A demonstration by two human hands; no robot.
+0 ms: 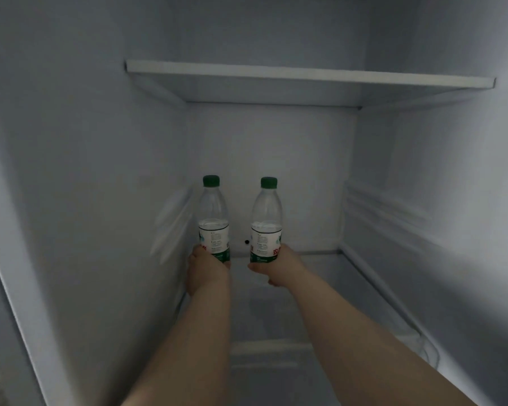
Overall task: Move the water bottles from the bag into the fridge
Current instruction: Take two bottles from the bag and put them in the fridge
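Observation:
Both my arms reach deep into the white fridge (85, 171). My left hand (206, 268) grips the lower part of a clear water bottle (213, 212) with a green cap, held upright near the left wall. My right hand (279, 266) grips a second, matching water bottle (266, 215), also upright, a short gap to the right of the first. Both bottles are near the back of the lower shelf (320, 276); my hands hide their bases, so I cannot tell whether they stand on it. The bag is out of view.
A white upper shelf (305, 74) spans the fridge well above the bottle caps. The back wall (276, 148) lies just behind the bottles. Ribbed side rails (379, 209) run along the right wall. The fridge's left front edge (18, 288) frames the opening.

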